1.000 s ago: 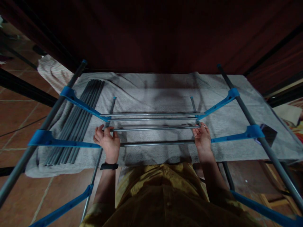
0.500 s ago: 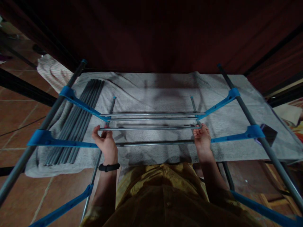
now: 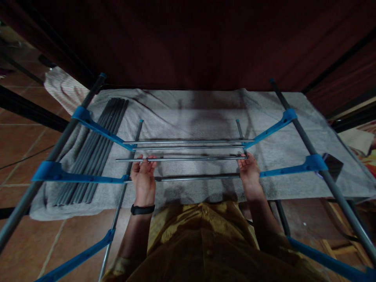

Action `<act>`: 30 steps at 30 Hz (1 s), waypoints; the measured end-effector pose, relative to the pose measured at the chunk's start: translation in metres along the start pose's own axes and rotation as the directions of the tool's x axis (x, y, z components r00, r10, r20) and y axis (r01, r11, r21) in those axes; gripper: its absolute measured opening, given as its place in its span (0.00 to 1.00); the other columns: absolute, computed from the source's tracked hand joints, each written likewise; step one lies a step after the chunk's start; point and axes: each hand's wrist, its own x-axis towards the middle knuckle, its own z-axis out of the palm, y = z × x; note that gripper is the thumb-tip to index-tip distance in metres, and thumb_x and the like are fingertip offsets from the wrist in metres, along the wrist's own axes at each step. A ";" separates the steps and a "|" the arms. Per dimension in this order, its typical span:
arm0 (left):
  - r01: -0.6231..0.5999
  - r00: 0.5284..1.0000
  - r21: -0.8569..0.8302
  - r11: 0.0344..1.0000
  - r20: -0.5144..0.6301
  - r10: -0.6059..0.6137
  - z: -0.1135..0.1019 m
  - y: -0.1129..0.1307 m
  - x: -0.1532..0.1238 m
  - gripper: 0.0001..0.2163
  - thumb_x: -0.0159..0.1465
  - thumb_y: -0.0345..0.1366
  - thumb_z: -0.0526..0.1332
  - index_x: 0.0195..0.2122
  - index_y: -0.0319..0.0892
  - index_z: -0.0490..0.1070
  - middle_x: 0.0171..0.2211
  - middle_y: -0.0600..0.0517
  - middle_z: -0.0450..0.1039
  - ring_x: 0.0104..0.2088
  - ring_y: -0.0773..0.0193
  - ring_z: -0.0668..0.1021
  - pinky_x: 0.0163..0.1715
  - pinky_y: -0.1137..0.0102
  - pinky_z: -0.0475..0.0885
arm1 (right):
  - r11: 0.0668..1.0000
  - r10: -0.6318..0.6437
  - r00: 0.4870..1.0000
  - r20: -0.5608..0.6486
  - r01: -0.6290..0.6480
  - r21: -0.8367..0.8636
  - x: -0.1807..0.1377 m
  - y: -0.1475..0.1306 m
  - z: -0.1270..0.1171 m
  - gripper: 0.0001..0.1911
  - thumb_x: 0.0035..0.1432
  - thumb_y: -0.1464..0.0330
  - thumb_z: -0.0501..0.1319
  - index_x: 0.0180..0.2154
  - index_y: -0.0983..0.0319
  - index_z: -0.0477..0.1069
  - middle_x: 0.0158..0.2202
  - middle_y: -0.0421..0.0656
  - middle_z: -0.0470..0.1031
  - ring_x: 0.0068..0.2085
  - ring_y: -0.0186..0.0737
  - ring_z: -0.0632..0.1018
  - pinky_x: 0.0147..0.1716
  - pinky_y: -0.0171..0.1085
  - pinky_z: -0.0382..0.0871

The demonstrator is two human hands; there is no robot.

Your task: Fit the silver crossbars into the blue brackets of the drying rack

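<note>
A thin grey metal rod (image 3: 188, 159) lies crosswise between my hands, above the cloth-covered surface. My left hand (image 3: 143, 174) is closed on it a little in from its left end, which sticks out past the fingers. Around its right end my right hand (image 3: 249, 169) is closed. The rod sits within a rack frame of grey tubes with blue plastic brackets (image 3: 100, 131). Beyond it, two crossbars (image 3: 188, 147) span the frame; nearer my body runs another crossbar (image 3: 199, 178). The fingertips' undersides are hidden.
Several loose grey tubes (image 3: 96, 149) lie side by side on the grey cloth (image 3: 188, 103) at the left. A dark flat object (image 3: 333, 166) rests at the right beside an upright tube. Blue brackets (image 3: 79, 254) of the frame also extend low toward me. A dark red curtain (image 3: 188, 47) hangs behind.
My left hand has moved right along the rod, inward from its left end, which now shows free. The right hand and the frame have barely shifted.
</note>
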 end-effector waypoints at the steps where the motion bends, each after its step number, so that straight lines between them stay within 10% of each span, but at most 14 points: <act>1: 0.015 1.000 -0.006 1.000 0.021 -0.015 0.003 -0.002 -0.004 0.14 0.55 0.34 0.72 0.41 0.42 0.72 0.34 0.52 0.80 0.37 0.66 0.82 0.37 0.73 0.76 | 1.000 0.007 1.000 -0.007 -0.007 0.000 0.001 0.000 -0.001 0.07 0.58 0.69 0.61 0.40 0.56 0.70 0.33 0.35 0.78 0.35 0.29 0.79 0.41 0.32 0.73; 14: 0.139 0.971 0.039 0.990 0.189 -0.144 0.025 -0.026 -0.042 0.14 0.55 0.42 0.75 0.34 0.41 0.75 0.36 0.52 0.81 0.34 0.69 0.81 0.38 0.72 0.76 | 0.999 -0.003 1.000 -0.026 0.004 0.050 0.005 0.003 0.000 0.15 0.57 0.75 0.59 0.44 0.52 0.63 0.32 0.34 0.79 0.35 0.32 0.81 0.39 0.34 0.75; 30: -0.042 0.943 0.141 0.989 0.332 -0.007 0.045 -0.016 -0.068 0.11 0.57 0.39 0.73 0.39 0.43 0.78 0.39 0.49 0.82 0.37 0.64 0.82 0.39 0.70 0.77 | 1.000 0.013 1.000 0.007 -0.013 -0.016 0.002 0.001 0.003 0.08 0.57 0.71 0.59 0.40 0.55 0.67 0.34 0.34 0.78 0.37 0.30 0.81 0.40 0.32 0.75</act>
